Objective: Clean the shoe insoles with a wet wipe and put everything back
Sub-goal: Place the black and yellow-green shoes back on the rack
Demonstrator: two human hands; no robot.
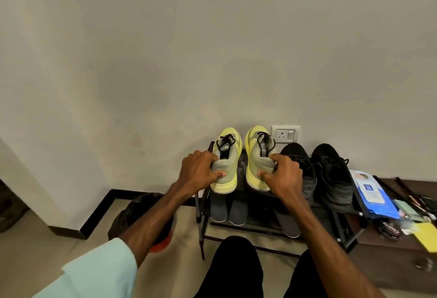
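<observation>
In the lower left of the frame a bin [139, 215] lined with a dark bag is standing on the floor beside the shoe rack [201, 215]. At lower centre the left hand [201, 172] is curling round the heel of the left yellow shoe [227, 155], and the right hand [281, 174] is gripping the heel of the right yellow shoe [256, 146] likewise, thumbs pressing the backs. Flat grey pieces [228, 210], probably insoles, are lying on the tier below. As I judge it, heel-only grips are risking drooping toes, so a shoe could be snagging the rack or shoving the black shoes [331, 172] just to the right. A jolt might also be tipping the wet wipe pack [373, 198] off the brown surface [390, 259] at far right.
</observation>
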